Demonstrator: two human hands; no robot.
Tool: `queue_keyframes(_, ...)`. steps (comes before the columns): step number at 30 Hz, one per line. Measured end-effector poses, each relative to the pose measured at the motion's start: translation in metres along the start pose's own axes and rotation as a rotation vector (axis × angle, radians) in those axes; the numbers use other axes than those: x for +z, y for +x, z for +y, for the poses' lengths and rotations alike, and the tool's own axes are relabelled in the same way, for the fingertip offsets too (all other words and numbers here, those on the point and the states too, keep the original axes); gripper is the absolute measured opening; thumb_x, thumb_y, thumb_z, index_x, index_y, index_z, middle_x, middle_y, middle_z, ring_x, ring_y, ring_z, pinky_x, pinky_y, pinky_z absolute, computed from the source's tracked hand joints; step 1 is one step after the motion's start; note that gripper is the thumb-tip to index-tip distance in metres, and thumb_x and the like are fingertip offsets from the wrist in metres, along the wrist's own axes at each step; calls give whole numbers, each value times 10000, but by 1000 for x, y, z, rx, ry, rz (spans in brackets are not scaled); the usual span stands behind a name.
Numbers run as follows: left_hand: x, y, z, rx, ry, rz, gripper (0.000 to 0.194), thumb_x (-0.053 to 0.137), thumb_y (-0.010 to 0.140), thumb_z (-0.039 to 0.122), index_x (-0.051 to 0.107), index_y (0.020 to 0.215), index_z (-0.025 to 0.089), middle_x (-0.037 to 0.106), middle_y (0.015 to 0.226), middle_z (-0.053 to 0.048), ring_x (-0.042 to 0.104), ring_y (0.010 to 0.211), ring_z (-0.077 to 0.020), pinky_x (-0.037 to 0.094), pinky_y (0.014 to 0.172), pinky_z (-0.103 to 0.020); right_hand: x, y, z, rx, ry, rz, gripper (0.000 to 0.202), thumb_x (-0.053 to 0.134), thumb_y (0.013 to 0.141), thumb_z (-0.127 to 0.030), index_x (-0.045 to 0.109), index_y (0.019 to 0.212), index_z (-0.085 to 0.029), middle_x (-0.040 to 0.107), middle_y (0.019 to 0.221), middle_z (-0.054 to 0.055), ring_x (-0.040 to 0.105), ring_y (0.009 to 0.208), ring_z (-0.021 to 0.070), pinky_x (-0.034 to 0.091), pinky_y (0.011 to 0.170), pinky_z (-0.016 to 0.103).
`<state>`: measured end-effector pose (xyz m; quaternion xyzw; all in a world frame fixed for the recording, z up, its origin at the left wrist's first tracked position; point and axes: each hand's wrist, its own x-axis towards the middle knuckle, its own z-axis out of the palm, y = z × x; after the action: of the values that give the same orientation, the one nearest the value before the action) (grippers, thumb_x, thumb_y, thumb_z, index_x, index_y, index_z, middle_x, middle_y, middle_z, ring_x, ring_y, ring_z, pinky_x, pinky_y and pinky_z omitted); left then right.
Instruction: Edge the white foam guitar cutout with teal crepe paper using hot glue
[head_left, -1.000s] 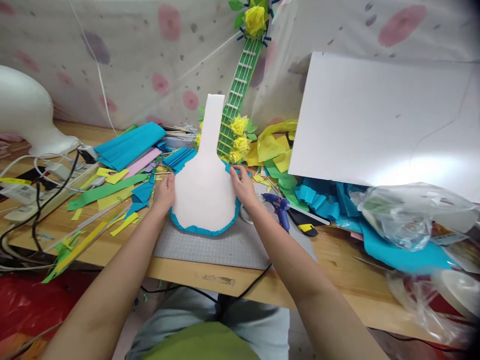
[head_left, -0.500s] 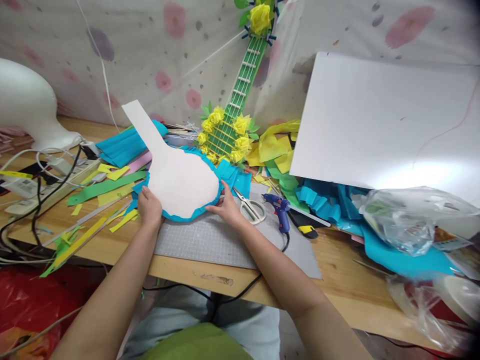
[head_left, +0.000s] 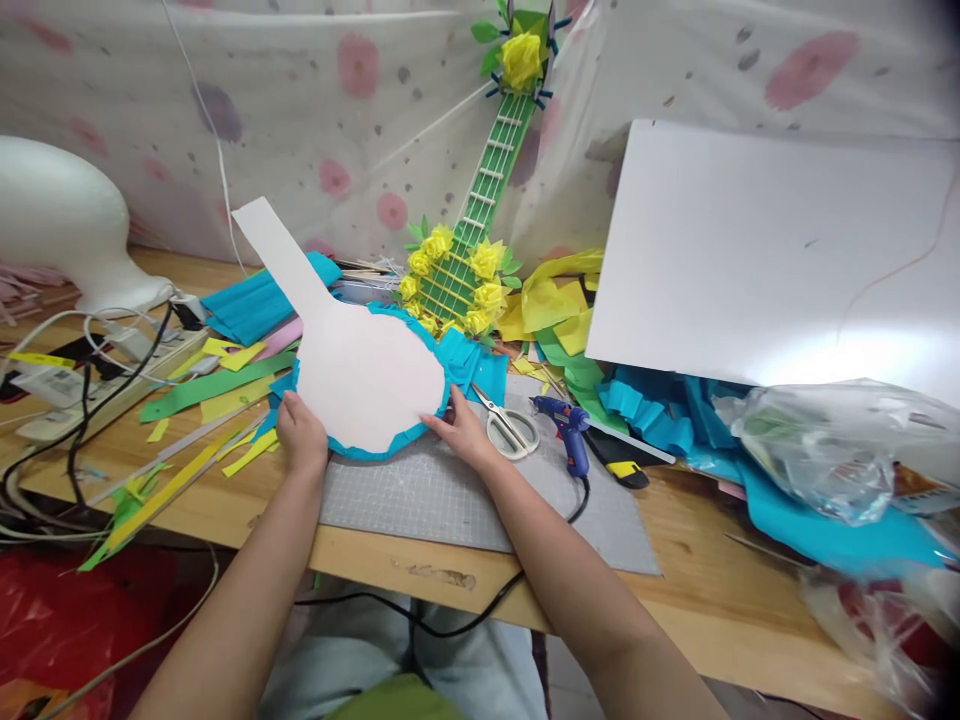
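Both my hands hold a white guitar-shaped cardboard cutout [head_left: 367, 375], its plain side facing me and its neck pointing to the upper left. Blue crepe paper [head_left: 397, 440] is folded over much of the rim of its body. My left hand [head_left: 301, 430] grips the left edge, some of its fingers hidden behind the board. At the right edge, my right hand [head_left: 459, 428] has its thumb on the front and other fingers on the rim or behind. White-handled scissors [head_left: 512, 432] lie just right of my right hand, with a blue glue gun [head_left: 568, 430] beyond them.
A grey cutting mat [head_left: 420, 505] covers the table's front middle. A green paper guitar with yellow flowers [head_left: 491, 175] leans at the back. Paper strips [head_left: 225, 385] and a power strip [head_left: 112, 385] lie left. A utility knife [head_left: 622, 465], white board [head_left: 757, 260] and plastic bag [head_left: 832, 440] are right.
The camera view has shifted slightly, so the whole scene sits a little lower. Both hands keep their hold on the cutout, which has barely moved.
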<state>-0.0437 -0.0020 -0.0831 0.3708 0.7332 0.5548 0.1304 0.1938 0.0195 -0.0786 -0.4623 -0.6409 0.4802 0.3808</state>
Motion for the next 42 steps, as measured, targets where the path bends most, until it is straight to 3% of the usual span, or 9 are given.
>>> queue_keyframes(3,3,-4,11,-79,-138,132,545,174,885,479,520,1088,110,587,1132,-155,562,1026,-217,464,884,-351,2,1,1,42,181,-33,563,651,684,-408,381,1154,-255,579,871,-13,562,612,110,491,546,247)
queue_keyframes(11,6,-7,14,48,-357,-52,494,240,850,538,508,1051,174,598,1072,-94,562,1025,-190,487,829,-306,-13,2,2,62,332,75,436,628,692,-412,422,1033,-232,489,677,-78,474,479,65,413,457,202)
queue_keyframes(14,1,-3,12,-19,-353,26,387,246,860,478,459,992,184,584,928,-68,586,826,-152,499,704,-282,-19,4,6,95,390,146,434,594,713,-467,442,1037,-221,453,630,-91,433,436,53,375,427,199)
queue_keyframes(18,-9,2,9,35,-234,151,274,286,870,446,382,771,209,457,665,26,468,575,-93,453,611,-238,-23,3,7,130,421,21,409,600,716,-463,445,1000,-213,453,593,-93,434,416,59,370,410,202)
queue_keyframes(24,-11,-2,9,248,-264,124,444,337,862,519,355,561,194,390,513,41,408,516,-93,383,575,-253,-27,-4,-2,140,16,-161,418,541,777,-488,440,1062,-199,525,547,-53,523,451,129,437,458,264)
queue_keyframes(27,-9,-4,10,262,-272,96,447,384,851,509,391,546,182,423,526,32,415,533,-95,365,575,-255,-26,-4,-3,83,-303,-25,465,511,797,-505,466,1130,-183,576,619,-6,542,497,149,445,513,298)
queue_keyframes(31,-7,-3,11,262,-287,145,364,400,857,465,412,625,184,460,611,29,437,601,-98,376,640,-255,-22,-2,-1,-110,-552,235,463,548,790,-457,509,1150,-168,596,995,99,580,777,185,456,717,337)
queue_keyframes(36,-6,0,10,265,-324,180,284,446,838,444,397,704,198,434,649,44,430,618,-96,383,662,-252,-25,1,7,-234,-595,354,346,411,879,-388,578,1069,-154,595,1007,107,542,923,206,428,823,337)
queue_keyframes(42,-4,4,2,312,-444,158,208,539,767,354,397,781,202,436,712,34,460,674,-110,401,713,-271,-43,22,9,-174,-769,438,320,459,844,-265,599,1099,-132,587,1105,130,478,1046,260,364,920,390)
